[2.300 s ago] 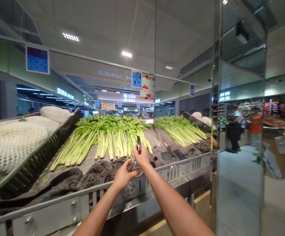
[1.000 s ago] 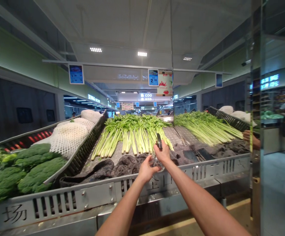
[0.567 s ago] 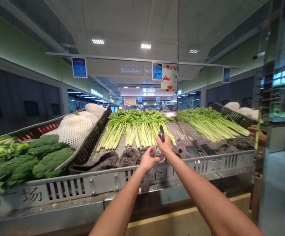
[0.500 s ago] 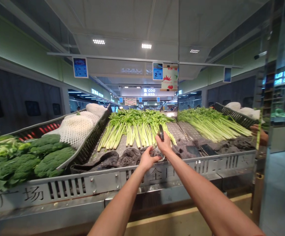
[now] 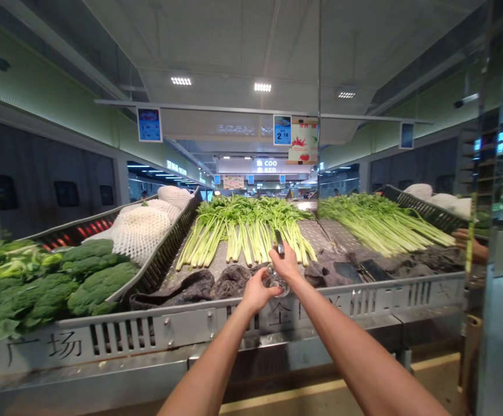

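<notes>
A clear spray bottle (image 5: 282,286) is gripped near its black trigger head (image 5: 279,242) by the right hand (image 5: 284,261), with the fingers wrapped closely, above the front edge of the display shelf (image 5: 314,232). The left hand (image 5: 256,292) is curved in a loose C at the bottle's lower body; whether firm pressure is applied there cannot be told. Just beyond, celery (image 5: 246,212) is spread across the shelf, its leaves toward the back edge and its cut ends toward the front. Dark grey cloth (image 5: 234,282) is bunched along the front edge, behind the slotted rail (image 5: 186,325). Broccoli (image 5: 104,289) is heaped at the left. The celery is judged to be already laid out in rows; no mist or droplets can be made out, so how much is done with the bottle cannot be told.
</notes>
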The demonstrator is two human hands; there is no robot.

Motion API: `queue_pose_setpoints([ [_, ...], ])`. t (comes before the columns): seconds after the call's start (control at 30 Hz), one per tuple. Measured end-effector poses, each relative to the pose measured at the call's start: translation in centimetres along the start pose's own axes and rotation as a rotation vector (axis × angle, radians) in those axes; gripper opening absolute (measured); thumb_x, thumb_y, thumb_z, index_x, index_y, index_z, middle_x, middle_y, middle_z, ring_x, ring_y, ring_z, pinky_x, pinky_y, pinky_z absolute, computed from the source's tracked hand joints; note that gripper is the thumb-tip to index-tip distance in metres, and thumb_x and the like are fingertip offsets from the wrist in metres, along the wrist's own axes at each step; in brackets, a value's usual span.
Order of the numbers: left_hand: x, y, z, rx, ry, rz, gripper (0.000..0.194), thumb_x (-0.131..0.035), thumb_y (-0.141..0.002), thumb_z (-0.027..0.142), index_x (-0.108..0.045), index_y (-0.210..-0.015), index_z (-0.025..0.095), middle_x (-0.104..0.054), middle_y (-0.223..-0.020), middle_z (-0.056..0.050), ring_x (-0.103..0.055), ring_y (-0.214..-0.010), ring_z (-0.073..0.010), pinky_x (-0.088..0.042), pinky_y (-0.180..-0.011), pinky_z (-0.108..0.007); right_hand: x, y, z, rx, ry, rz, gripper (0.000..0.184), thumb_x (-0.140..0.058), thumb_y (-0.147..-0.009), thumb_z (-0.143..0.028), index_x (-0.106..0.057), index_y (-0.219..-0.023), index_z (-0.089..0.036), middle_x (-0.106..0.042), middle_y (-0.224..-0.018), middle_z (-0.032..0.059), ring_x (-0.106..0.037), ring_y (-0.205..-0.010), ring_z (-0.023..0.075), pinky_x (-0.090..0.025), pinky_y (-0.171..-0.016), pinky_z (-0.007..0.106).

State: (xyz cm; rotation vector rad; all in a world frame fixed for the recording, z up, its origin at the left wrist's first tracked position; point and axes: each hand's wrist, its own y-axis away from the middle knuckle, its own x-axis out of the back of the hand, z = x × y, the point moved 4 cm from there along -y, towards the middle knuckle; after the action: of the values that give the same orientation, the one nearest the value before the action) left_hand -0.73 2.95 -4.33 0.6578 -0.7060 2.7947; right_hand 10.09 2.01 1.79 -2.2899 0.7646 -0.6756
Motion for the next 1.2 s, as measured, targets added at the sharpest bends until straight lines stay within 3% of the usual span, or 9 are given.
queue_pose_setpoints([
  [0.3, -0.1, -0.2, -0.5, 0.025, 0.020, -0.003, 0.067, -0.068, -0.048, 0.028, -0.046, -0.109, 0.011, -0.056, -0.103, -0.010, -0.052, -0.094, -0.0200, -0.038, -0.083, -0.027, -0.2, 0.0, 0.3, 0.041, 0.002, 0.014, 0.012, -0.042, -0.064, -0.029, -0.044, -0.068, -0.018, -0.047, -0.059, -0.0018, -0.042, -0.054, 0.0116, -0.032, -0.052, 0.023],
  [0.67, 0.0, 0.0, -0.4, 0.019, 0.018, 0.010, 0.063, -0.066, -0.049, 0.028, -0.047, -0.107, 0.013, -0.056, -0.101, -0.009, -0.051, -0.093, -0.0209, -0.037, -0.083, -0.030, -0.2, 0.3, -0.2, 0.047, 0.012, 0.009, 0.012, -0.042, -0.063, -0.029, -0.045, -0.069, -0.019, -0.050, -0.059, -0.0014, -0.045, -0.054, 0.0119, -0.033, -0.052, 0.023],
  [1.2, 1.4, 0.9, -0.3, 0.069, 0.048, 0.076, 0.061, -0.068, -0.047, 0.022, -0.049, -0.104, 0.012, -0.055, -0.102, -0.009, -0.049, -0.094, -0.0210, -0.037, -0.082, -0.029, -1.5, 0.5, -0.9, 0.043, -0.065, -0.019, 0.013, -0.042, -0.063, -0.028, -0.049, -0.069, -0.018, -0.047, -0.056, -0.0031, -0.043, -0.051, 0.0103, -0.032, -0.049, 0.021],
])
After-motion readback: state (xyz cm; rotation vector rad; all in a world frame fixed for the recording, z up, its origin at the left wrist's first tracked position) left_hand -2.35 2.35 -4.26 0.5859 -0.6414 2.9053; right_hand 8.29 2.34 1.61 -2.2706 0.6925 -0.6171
